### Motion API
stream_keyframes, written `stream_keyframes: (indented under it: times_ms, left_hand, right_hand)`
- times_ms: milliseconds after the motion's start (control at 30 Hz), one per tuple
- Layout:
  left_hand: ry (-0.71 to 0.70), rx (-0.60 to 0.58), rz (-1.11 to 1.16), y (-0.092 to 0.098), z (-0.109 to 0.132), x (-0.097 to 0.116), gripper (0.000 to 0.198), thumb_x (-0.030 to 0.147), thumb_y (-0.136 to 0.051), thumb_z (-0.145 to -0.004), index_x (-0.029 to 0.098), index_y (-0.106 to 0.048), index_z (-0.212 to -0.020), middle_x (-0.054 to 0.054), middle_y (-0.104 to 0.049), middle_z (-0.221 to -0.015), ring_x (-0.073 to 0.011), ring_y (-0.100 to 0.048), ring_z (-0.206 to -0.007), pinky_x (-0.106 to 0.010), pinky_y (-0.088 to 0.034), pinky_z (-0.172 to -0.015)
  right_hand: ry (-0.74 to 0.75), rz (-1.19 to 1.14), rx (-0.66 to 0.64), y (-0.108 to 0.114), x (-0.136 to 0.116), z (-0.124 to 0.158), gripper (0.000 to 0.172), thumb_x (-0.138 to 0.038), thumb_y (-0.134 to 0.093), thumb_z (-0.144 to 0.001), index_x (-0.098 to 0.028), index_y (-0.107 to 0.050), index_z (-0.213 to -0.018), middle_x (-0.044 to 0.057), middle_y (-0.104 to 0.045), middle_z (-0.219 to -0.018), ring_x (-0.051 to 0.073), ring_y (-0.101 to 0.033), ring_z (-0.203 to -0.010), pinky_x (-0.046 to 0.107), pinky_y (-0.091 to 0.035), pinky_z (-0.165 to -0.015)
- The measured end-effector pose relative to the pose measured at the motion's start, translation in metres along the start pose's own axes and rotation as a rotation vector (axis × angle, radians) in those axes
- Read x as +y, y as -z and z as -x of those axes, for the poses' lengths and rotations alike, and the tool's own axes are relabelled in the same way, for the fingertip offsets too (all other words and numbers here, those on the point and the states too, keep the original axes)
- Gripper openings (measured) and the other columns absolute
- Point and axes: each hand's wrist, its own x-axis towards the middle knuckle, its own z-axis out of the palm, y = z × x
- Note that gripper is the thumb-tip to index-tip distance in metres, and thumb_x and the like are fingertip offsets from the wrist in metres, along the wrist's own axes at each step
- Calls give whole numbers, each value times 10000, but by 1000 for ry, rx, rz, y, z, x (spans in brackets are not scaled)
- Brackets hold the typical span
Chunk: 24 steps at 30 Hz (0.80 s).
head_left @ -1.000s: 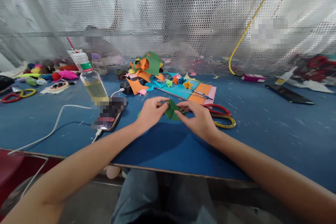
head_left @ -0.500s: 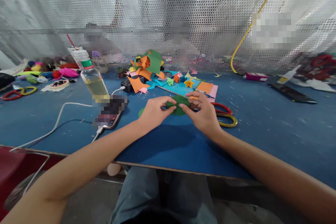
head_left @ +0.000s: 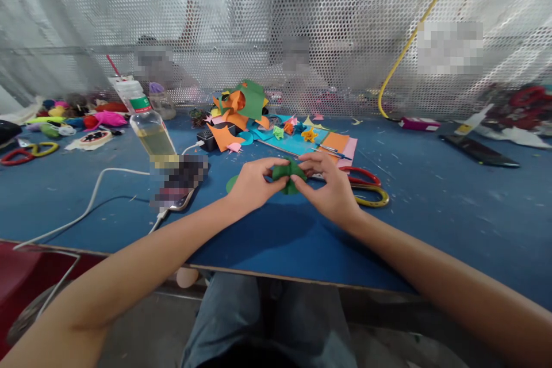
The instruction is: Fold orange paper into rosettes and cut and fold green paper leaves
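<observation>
A dark green piece of paper (head_left: 288,177), creased and bunched in its middle, is held above the blue table (head_left: 276,241). My left hand (head_left: 254,184) pinches its left side between thumb and fingers. From the right, my right hand (head_left: 330,187) pinches the other side, its thumb near the paper's centre. Another green paper piece (head_left: 232,184) lies flat beside my left hand, partly hidden by it. Scissors with red and yellow handles (head_left: 373,195) lie just right of my right hand, their blades hidden.
A phone (head_left: 183,184) with a white cable and a leaning bottle (head_left: 153,138) stand at the left. Coloured paper scraps (head_left: 241,106), small folded paper stars (head_left: 309,135) and flat sheets (head_left: 336,142) lie behind my hands. A dark phone (head_left: 478,150) is at the right.
The green paper has been drawn in from a broad, flatter shape to a narrower, folded one. My right hand has moved slightly left, closer to my left hand.
</observation>
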Motion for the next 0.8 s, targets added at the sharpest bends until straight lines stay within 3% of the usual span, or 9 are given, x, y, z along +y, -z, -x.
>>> stream_keyframes:
  times_ms: [167, 367, 433, 600, 800]
  left_hand:
    - [-38, -12, -19, 0, 0, -2, 304, 170, -604, -704, 162, -654, -1005, -56, -711, -918, -161, -650, -769, -260, -527, -650]
    - [-133, 6, -63, 3, 0, 0, 298, 174, -589, -736, 178, -639, -1030, -64, -691, -1008, -171, -644, -848, -282, -528, -713]
    - [-151, 11, -69, 2, 1, 0, 297, 170, -588, -738, 187, -636, -1031, -63, -686, -1024, -170, -642, -863, -281, -528, -717]
    - [-79, 25, -21, 0, 0, -1, 298, 197, -593, -741, 169, -629, -1035, -70, -693, -981, -164, -649, -825, -254, -528, -665]
    - [-38, 12, -13, 1, 1, 4, 301, 192, -580, -735, 144, -631, -1028, -73, -696, -962, -161, -649, -804, -236, -523, -633]
  right_hand:
    - [10, 15, -31, 1, -2, -1, 279, -200, -601, -761, -232, -505, -1021, 20, -644, -858, 175, -636, -778, 334, -513, -725]
    - [-247, -191, 3, -2, 4, -5, 280, -261, -614, -740, -217, -492, -988, -15, -578, -730, 139, -587, -617, 271, -488, -554]
    - [-269, -209, 20, -3, 5, -6, 300, -266, -625, -730, -220, -495, -997, -14, -580, -743, 133, -581, -610, 261, -476, -532]
    - [-120, -70, 62, -1, -1, -3, 335, -251, -630, -741, -237, -516, -1056, 0, -628, -796, 157, -617, -702, 294, -502, -612]
    - [3, 20, 6, 0, -4, 0, 376, -198, -624, -740, -237, -512, -1097, 14, -667, -860, 171, -643, -754, 312, -523, -694]
